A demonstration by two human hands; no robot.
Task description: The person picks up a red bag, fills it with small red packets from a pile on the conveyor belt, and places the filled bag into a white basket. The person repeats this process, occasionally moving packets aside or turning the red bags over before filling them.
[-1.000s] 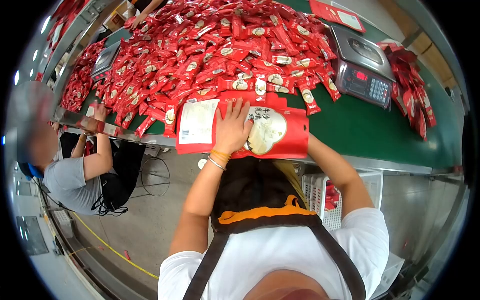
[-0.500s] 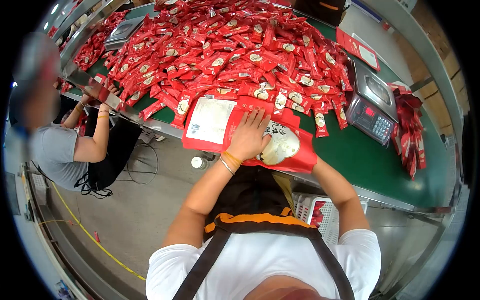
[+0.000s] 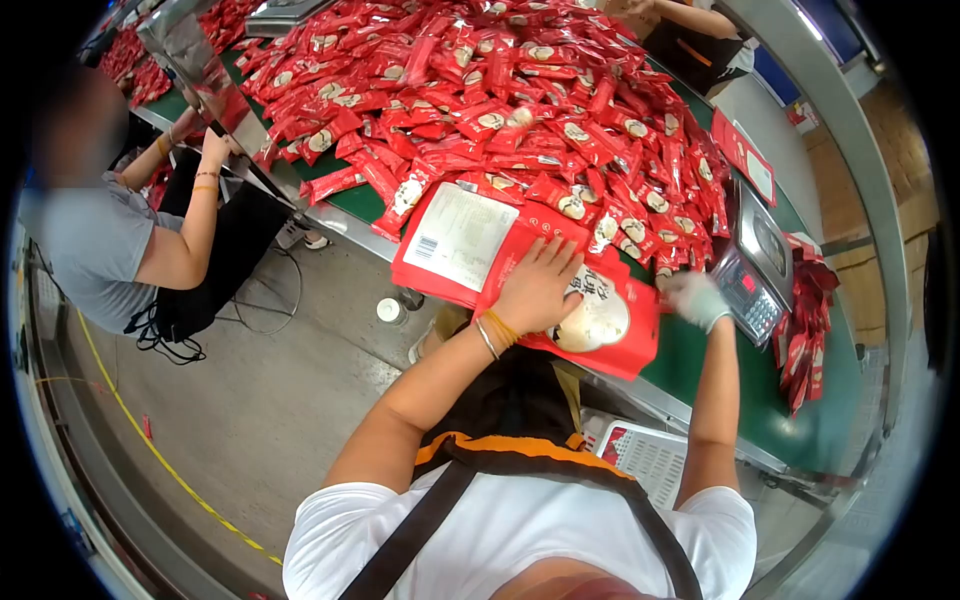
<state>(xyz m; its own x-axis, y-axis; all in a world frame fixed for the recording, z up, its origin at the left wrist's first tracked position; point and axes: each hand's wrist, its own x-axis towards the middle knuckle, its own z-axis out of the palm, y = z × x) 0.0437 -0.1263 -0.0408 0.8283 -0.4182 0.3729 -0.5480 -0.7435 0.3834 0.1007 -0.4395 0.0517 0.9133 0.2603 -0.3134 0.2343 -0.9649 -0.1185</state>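
My left hand (image 3: pixel 540 285), bare with yellow bands and a bracelet at the wrist, lies flat with fingers spread on a red printed pouch (image 3: pixel 636 350) at the table edge. Under it and to the left shows another red pouch (image 3: pixel 462 240) with a white label panel and barcode. My right hand (image 3: pixel 697 300), in a whitish glove, is just beyond the pouch's right end, beside the scale (image 3: pixel 745 280). Motion smears its fingers. A large heap of small red wrapped packets (image 3: pixel 480 120) reaches close to the far edge of the pouches.
Red packaging (image 3: pixel 806 340) lies right of the scale on the green table (image 3: pixel 690 365). A flat red pouch (image 3: pixel 745 155) rests behind the scale. At left sits a co-worker (image 3: pixel 150 240); another person's arm (image 3: pixel 690 15) shows at the back. A white basket (image 3: pixel 645 465) stands below the table.
My right hand, hidden behind the pouch before, has come out on its right side toward the scale. The pouch now lies flatter. My left hand stays on it; the camera view has shifted.
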